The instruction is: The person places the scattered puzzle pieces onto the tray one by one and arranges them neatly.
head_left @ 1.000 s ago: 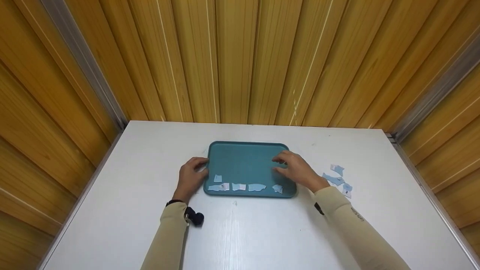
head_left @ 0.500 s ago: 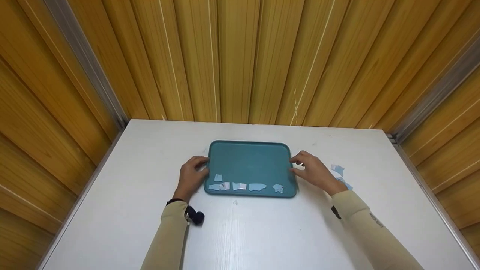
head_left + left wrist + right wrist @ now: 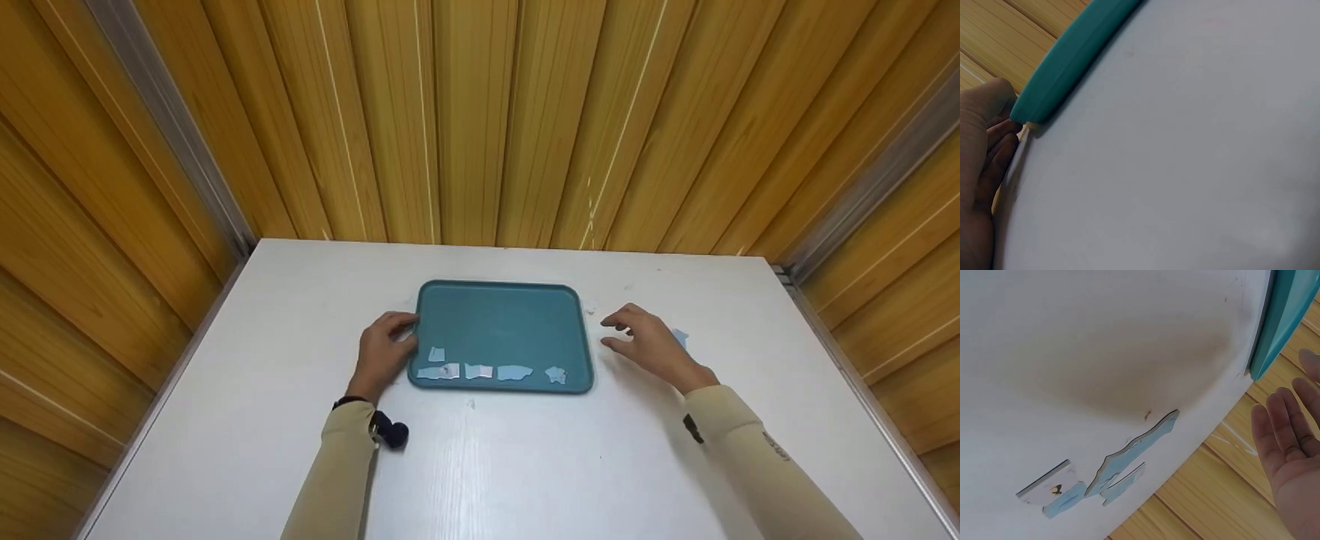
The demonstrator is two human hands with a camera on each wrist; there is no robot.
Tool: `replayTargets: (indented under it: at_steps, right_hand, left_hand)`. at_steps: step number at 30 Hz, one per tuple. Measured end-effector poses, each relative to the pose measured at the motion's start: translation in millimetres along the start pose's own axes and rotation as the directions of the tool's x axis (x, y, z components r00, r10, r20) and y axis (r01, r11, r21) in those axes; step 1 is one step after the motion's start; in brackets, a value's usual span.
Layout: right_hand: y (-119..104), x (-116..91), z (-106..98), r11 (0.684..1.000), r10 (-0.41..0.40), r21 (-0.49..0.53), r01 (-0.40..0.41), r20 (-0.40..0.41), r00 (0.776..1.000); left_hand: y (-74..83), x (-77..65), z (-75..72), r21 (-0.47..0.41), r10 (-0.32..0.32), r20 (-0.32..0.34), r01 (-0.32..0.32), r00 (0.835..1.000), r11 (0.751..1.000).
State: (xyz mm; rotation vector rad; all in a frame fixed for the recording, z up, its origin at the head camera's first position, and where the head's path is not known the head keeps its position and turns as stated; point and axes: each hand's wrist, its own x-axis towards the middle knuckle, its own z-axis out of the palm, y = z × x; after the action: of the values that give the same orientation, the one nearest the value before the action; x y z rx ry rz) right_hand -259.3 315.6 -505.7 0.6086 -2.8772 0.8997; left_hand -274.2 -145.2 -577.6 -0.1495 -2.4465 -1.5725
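My left hand (image 3: 381,354) holds the left edge of a teal tray (image 3: 499,322), thumb and fingertips at its rim. In the left wrist view the fingers meet the tray's edge (image 3: 1067,67). Along the tray's near side lie several light-blue torn-edged flat pieces, including a long one (image 3: 514,373) and a small one (image 3: 556,375) at the right; a squarish piece (image 3: 436,355) sits above the row's left end. My right hand (image 3: 656,350) hovers right of the tray, fingers loosely bent and apart, holding nothing.
Loose pieces lie on the white table (image 3: 465,480) by the right hand, mostly hidden by it in the head view. The right wrist view shows a long blue piece (image 3: 1129,455) and a whitish one with a dark mark (image 3: 1047,486). Wood-pattern panels (image 3: 480,127) surround the table.
My right hand has moved right, from over the tray to its right edge and then off it, towards the loose pieces. The left hand and the pieces on the tray stay put.
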Motion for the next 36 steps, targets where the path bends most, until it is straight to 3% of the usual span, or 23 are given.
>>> replayTargets:
  at_steps: [9, 19, 36]
  right_hand:
    - [15, -15, -10, 0.999, 0.051, -0.011, -0.051, 0.003, 0.999]
    - [30, -33, -22, 0.992, 0.123, 0.009, -0.123, 0.014, 0.992]
    - [54, -56, -38, 0.977, 0.205, -0.066, -0.203, 0.025, 0.978]
  left_hand:
    - [1.8, 0.1, 0.7, 0.018, 0.019, -0.014, -0.019, 1.0, 1.0]
    - [2.9, -0.6, 0.8, 0.012, -0.007, -0.008, 0.007, 1.0, 1.0]
    - [0.7, 0.2, 0.5, 0.013, -0.02, 0.006, 0.02, 1.0, 1.0]
